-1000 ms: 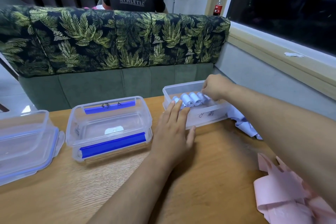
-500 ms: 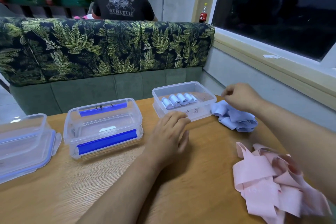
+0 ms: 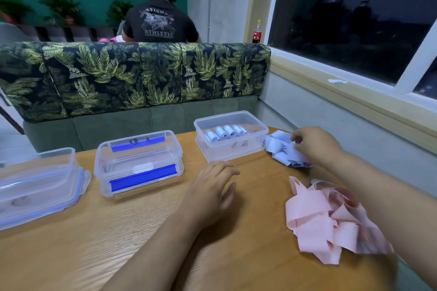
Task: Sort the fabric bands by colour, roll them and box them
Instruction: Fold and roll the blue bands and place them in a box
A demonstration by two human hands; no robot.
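Note:
An open clear box [image 3: 233, 147] at the table's far side holds several rolled light-blue bands [image 3: 225, 132]. To its right lies a loose heap of light-blue bands [image 3: 280, 149]; my right hand [image 3: 314, 146] rests on that heap with fingers curled and pinches a band in it. A pile of loose pink bands [image 3: 328, 220] lies near the right edge, partly under my right forearm. My left hand [image 3: 210, 191] hovers over the table in front of the open box, fingers loosely bent and holding nothing.
A lidded clear box with blue clips [image 3: 139, 163] stands left of centre, and another clear container with its lid [image 3: 37, 184] at the far left. A leaf-patterned bench back [image 3: 132, 75] runs behind the wooden table [image 3: 118, 238]. A person sits beyond it. A window ledge is on the right.
My right hand left the open box and came down onto the loose blue heap to its right. My left hand drew back from the box's front wall and curled slightly.

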